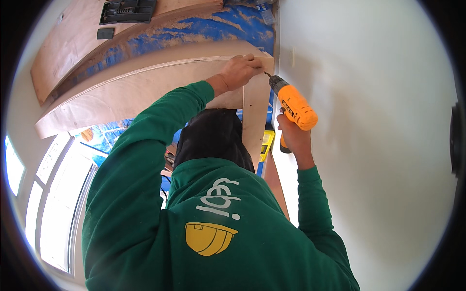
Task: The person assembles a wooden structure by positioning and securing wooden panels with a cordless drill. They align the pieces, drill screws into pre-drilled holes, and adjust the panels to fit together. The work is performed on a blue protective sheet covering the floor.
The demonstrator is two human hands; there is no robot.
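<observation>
Window (53, 194) at far left, bright. Curved plywood shelf board (145, 85) ran overhead from the left to the white wall (378, 145). A co-worker in a green hoodie (204, 228) stood with their back to the camera. Co-worker's left hand (240, 70) was closed over the joint where the shelf board met the plywood upright (255, 116), fingers curled on the edge. Orange cordless drill (293, 106) sat just right of the upright, bit tip touching its top corner near the left hand. Co-worker's right hand (291, 136) gripped the drill handle. Wearer's own hands were out of view.
</observation>
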